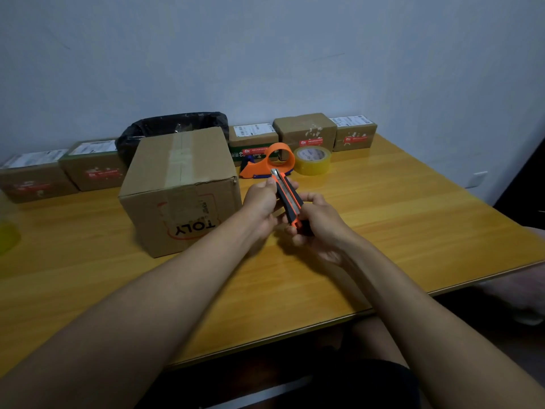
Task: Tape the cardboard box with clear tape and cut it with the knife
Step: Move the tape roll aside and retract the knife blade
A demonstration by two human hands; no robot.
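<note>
A brown cardboard box (180, 190) stands on the wooden table (383, 231), its top seam covered by a strip of tape. Just right of it, above the table, both hands hold an orange and black utility knife (287, 199). My left hand (262, 203) pinches the knife near its blade end. My right hand (318, 228) grips the handle end. Behind the hands lie an orange tape dispenser (271, 162) and a roll of clear tape (312, 160).
Several small taped parcels (305, 132) line the wall at the table's back edge. A bin with a black bag (177, 125) sits behind the box. A yellowish object (7, 234) shows at the left edge. The table's front edge runs diagonally near my knees.
</note>
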